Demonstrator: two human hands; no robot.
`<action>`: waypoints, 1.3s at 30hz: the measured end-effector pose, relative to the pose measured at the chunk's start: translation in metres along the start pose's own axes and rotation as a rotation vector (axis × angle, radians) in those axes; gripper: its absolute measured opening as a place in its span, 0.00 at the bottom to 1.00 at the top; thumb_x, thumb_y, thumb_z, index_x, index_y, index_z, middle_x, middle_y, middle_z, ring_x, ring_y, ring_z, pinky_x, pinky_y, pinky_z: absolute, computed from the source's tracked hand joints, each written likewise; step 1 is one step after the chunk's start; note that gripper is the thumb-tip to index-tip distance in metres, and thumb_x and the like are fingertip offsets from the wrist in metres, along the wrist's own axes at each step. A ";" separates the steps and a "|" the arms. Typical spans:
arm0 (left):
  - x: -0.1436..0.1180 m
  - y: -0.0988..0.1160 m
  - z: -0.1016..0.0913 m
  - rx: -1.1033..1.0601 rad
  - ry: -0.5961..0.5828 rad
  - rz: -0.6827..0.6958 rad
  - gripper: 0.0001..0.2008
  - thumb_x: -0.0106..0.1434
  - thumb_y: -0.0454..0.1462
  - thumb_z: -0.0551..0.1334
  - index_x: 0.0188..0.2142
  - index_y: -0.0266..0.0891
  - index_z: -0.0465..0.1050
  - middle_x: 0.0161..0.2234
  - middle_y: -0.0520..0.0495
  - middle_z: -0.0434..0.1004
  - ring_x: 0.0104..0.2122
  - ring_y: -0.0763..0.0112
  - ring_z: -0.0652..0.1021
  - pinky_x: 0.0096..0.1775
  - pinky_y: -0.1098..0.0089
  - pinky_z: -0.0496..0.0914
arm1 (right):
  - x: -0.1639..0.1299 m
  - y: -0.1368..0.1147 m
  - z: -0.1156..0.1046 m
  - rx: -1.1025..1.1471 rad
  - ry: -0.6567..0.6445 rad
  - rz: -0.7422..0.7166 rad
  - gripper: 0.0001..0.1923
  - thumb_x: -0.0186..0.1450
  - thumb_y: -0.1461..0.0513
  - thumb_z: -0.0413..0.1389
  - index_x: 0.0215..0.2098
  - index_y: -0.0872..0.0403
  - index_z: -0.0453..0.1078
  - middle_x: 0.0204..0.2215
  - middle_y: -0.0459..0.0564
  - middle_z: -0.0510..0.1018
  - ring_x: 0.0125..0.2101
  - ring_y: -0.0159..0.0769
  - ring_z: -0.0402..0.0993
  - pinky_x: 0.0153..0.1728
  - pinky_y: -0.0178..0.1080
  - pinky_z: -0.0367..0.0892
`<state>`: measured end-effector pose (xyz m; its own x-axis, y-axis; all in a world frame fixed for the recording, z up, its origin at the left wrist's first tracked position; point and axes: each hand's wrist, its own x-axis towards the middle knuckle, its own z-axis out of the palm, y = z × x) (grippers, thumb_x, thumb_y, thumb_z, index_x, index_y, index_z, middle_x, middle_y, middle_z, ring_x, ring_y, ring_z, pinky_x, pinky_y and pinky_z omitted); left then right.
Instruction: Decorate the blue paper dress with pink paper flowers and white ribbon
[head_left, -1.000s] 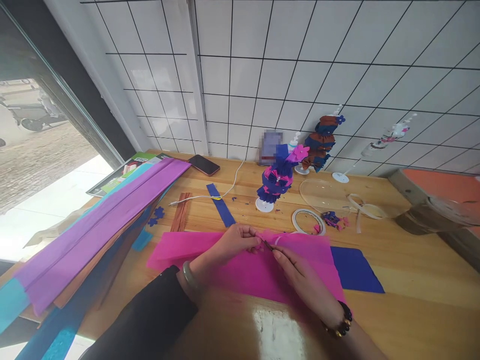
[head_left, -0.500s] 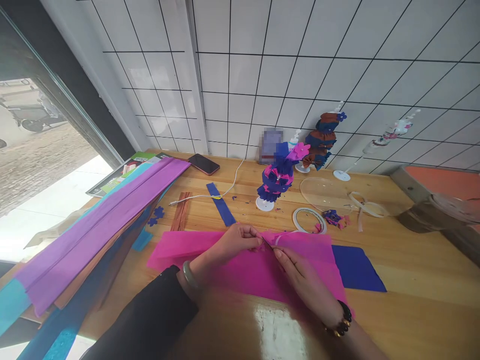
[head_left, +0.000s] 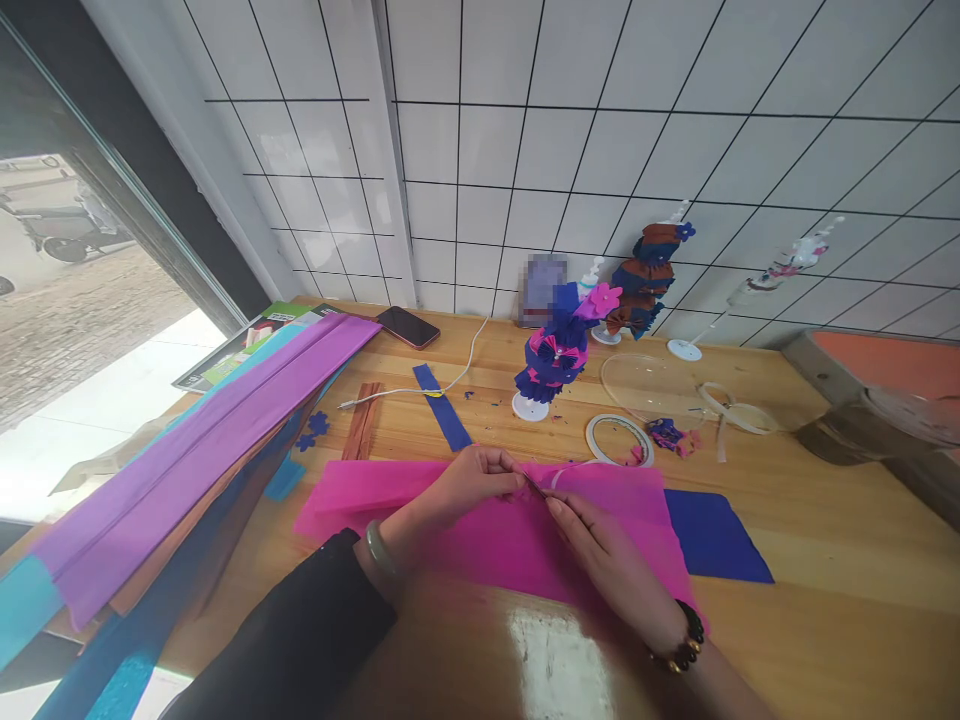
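A wide sheet of bright pink crepe paper (head_left: pixel 495 555) lies across the table under both hands. My left hand (head_left: pixel 472 485), with a bracelet at the wrist, is closed in a pinch above the sheet; its fingertips cover whatever small piece they hold. My right hand (head_left: pixel 600 545), wearing a dark beaded bracelet, grips a thin dark tool (head_left: pixel 535 488). The tool slants up toward my left fingertips, and its kind is not clear. A dark blue paper sheet (head_left: pixel 718 536) sticks out from the pink sheet's right side.
Ahead stands a blue and pink paper figure (head_left: pixel 555 350) on a white base, near a roll of tape (head_left: pixel 592 440). Long purple paper (head_left: pixel 225 420) lies left, beside a phone (head_left: pixel 409 328). Blue strip (head_left: pixel 442 408) and white cable (head_left: pixel 469 365) cross behind my hands.
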<state>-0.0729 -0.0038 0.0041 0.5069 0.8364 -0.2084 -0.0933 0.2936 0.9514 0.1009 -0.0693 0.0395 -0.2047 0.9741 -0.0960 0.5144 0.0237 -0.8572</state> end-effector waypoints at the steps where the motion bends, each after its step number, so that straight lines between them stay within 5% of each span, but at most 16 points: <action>1: 0.000 0.000 0.000 -0.002 0.000 -0.005 0.09 0.49 0.39 0.65 0.25 0.33 0.71 0.23 0.49 0.73 0.24 0.77 0.71 0.31 0.73 0.64 | 0.000 0.000 0.000 -0.003 -0.002 0.001 0.19 0.65 0.51 0.43 0.35 0.54 0.69 0.30 0.49 0.75 0.33 0.37 0.70 0.37 0.35 0.66; 9: 0.001 -0.002 -0.001 0.004 0.002 -0.003 0.10 0.49 0.39 0.65 0.26 0.32 0.71 0.24 0.48 0.74 0.24 0.77 0.71 0.32 0.72 0.65 | 0.001 0.007 0.001 0.020 -0.009 -0.024 0.19 0.66 0.51 0.42 0.40 0.54 0.68 0.34 0.51 0.76 0.37 0.38 0.71 0.42 0.37 0.66; 26: 0.000 0.000 0.001 0.007 0.006 -0.006 0.11 0.48 0.41 0.65 0.26 0.32 0.71 0.23 0.48 0.74 0.23 0.77 0.71 0.31 0.73 0.65 | 0.001 0.004 0.002 -0.035 0.019 -0.014 0.19 0.66 0.51 0.41 0.33 0.53 0.67 0.29 0.49 0.75 0.32 0.37 0.71 0.35 0.35 0.67; 39: 0.002 -0.003 -0.001 -0.016 -0.003 0.000 0.12 0.48 0.41 0.66 0.27 0.33 0.72 0.24 0.47 0.75 0.24 0.76 0.72 0.32 0.71 0.66 | 0.001 0.004 0.002 -0.015 0.005 -0.007 0.19 0.66 0.52 0.42 0.42 0.54 0.69 0.35 0.51 0.76 0.37 0.38 0.71 0.41 0.37 0.66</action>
<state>-0.0725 -0.0021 -0.0001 0.5092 0.8351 -0.2081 -0.1072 0.3015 0.9474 0.1014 -0.0682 0.0346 -0.2040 0.9751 -0.0874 0.5251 0.0337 -0.8504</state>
